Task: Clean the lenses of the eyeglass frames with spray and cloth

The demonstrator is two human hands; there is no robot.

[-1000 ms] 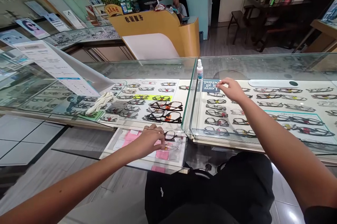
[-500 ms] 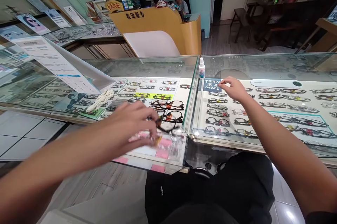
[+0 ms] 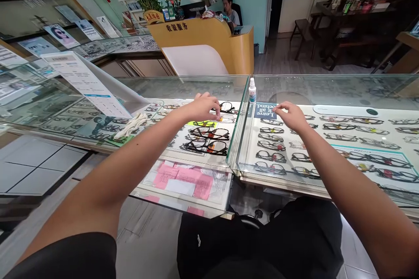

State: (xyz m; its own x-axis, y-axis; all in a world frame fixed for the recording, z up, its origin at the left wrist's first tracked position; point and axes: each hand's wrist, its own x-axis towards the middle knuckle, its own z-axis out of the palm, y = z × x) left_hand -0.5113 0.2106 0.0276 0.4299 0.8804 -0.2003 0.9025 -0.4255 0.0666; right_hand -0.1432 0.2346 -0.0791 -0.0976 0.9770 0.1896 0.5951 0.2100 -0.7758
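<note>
My left hand (image 3: pixel 203 107) is stretched out over the glass counter (image 3: pixel 183 84), fingers closed on a pair of black glasses (image 3: pixel 226 107) with an orange tag, held just above the glass. Two more pairs of black glasses (image 3: pixel 209 139) lie on the glass right in front of it. My right hand (image 3: pixel 290 115) rests on the right-hand case with curled fingers, pinched at the edge of a dark card with white lettering (image 3: pixel 263 110). What the pinch holds is too small to tell. A small white spray bottle (image 3: pixel 252 89) stands between my hands.
Rows of glasses fill both display cases under the glass. A pulled-out drawer (image 3: pixel 183 183) with pink papers sits below the counter edge. A white cloth (image 3: pixel 132 125) and a slanted price sheet (image 3: pixel 83 82) lie left. Another person sits behind a yellow reception desk (image 3: pixel 203 39).
My left hand lifted a pair of black glasses out of the drawer and carried it up and forward to the counter top. My right hand stayed in place.
</note>
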